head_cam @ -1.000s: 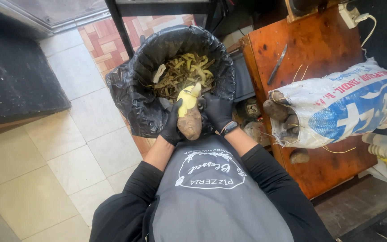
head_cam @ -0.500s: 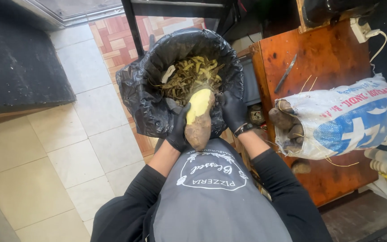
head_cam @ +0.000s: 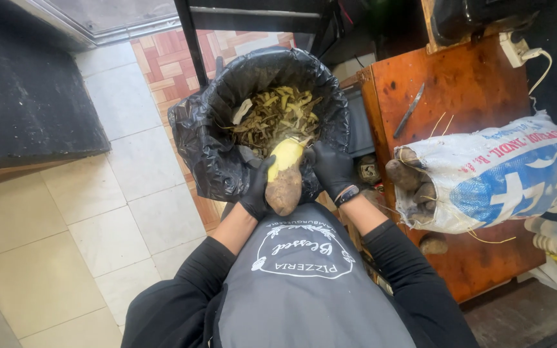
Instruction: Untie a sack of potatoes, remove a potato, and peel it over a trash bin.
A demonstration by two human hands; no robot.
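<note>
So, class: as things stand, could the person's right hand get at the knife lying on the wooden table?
Probably yes. The knife lies in the open on the wooden table, on the same side as the right hand, with nothing over it. But that hand is busy at the half-peeled potato, and would have to leave it first.

Daylight even, soft, brightest on pale floor tiles (head_cam: pixel 107 238) at left. Top right corner dim, detail lost in shadow. Glossy bin bag (head_cam: pixel 207 142) shows small white glints. Wide-angle bend at edges; tile lines curve. Focus sharp at centre, slightly soft toward corners. No motion blur.
</note>
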